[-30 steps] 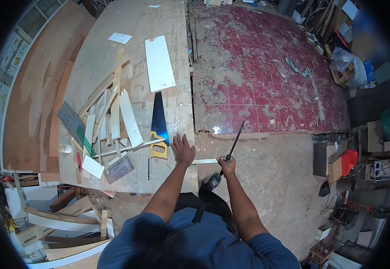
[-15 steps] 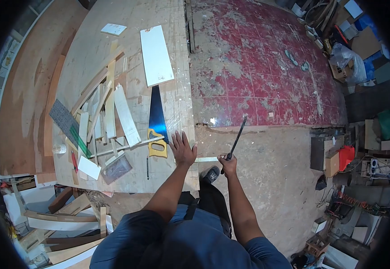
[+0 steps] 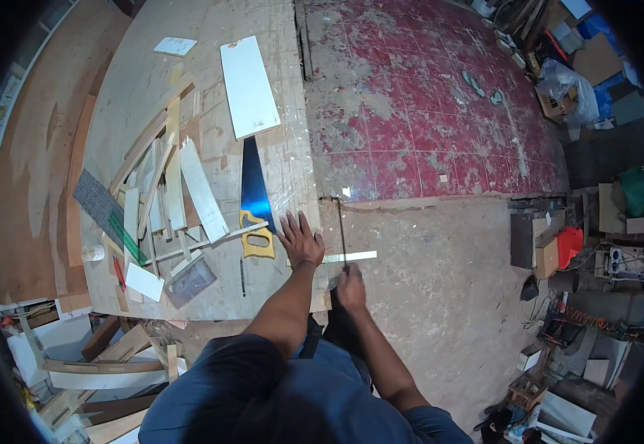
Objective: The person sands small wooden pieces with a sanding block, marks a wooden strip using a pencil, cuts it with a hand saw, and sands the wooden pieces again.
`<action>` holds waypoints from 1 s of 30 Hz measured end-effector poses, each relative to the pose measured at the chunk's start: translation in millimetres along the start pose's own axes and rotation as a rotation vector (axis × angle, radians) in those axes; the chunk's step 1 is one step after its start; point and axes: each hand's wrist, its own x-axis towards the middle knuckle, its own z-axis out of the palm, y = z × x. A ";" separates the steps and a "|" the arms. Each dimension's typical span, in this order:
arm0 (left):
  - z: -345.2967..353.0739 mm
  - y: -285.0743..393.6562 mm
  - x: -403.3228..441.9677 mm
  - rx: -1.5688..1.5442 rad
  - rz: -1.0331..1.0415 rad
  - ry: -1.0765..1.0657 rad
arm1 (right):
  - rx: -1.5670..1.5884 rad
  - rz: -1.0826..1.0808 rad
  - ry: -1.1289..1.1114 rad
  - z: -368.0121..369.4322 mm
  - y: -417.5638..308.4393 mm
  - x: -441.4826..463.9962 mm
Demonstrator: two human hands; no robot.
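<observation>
My left hand (image 3: 301,240) lies flat near the right edge of the wooden worktable (image 3: 211,300), fingers spread. A narrow pale strip (image 3: 362,255) runs beneath its wrist and sticks out past the table edge. My right hand (image 3: 351,288), blurred, is closed around the lower end of a long thin dark tool (image 3: 342,229), seen edge-on; its exact kind is unclear. That tool crosses the overhanging strip just beyond the table edge. Left of my left hand lies a handsaw (image 3: 257,200) with a yellow handle and a blue-black blade.
A white board (image 3: 251,89) lies beyond the handsaw. Several wood offcuts (image 3: 203,192), a grey perforated strip (image 3: 100,200) and a red-handled tool (image 3: 119,272) cover the table's left part. Boxes and clutter (image 3: 547,255) line the right side.
My right hand has moved left and slightly down. The dark tool has swung from slanting beside the strip to lying across it. My left hand stays flat on the table.
</observation>
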 end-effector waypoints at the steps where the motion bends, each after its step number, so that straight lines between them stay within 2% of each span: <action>1: 1.1 -0.2 0.0 0.001 0.007 0.000 | 0.003 0.004 0.005 6.5 -3.6 -8.5; 4: 3.8 -1.0 -0.2 0.029 0.001 0.007 | -0.066 0.063 -0.140 10.9 -20.5 -25.7; 10: -1.1 1.6 -2.2 0.020 0.002 -0.008 | -0.136 -0.101 -0.025 34.4 -5.8 -42.9; 16: 3.7 -1.5 -1.9 0.005 0.016 0.015 | -0.129 -0.003 -0.107 31.3 -13.9 -52.2; 23: 1.3 -1.4 -1.7 -0.003 0.006 0.004 | -0.160 0.011 -0.107 21.0 -26.4 -64.2; 25: 0.9 -0.6 -2.2 0.000 0.007 0.003 | -0.221 0.087 -0.226 7.9 -38.7 -65.8; 30: 1.3 -1.9 -0.9 0.042 0.003 -0.011 | -0.222 0.105 -0.202 12.2 -34.3 -68.6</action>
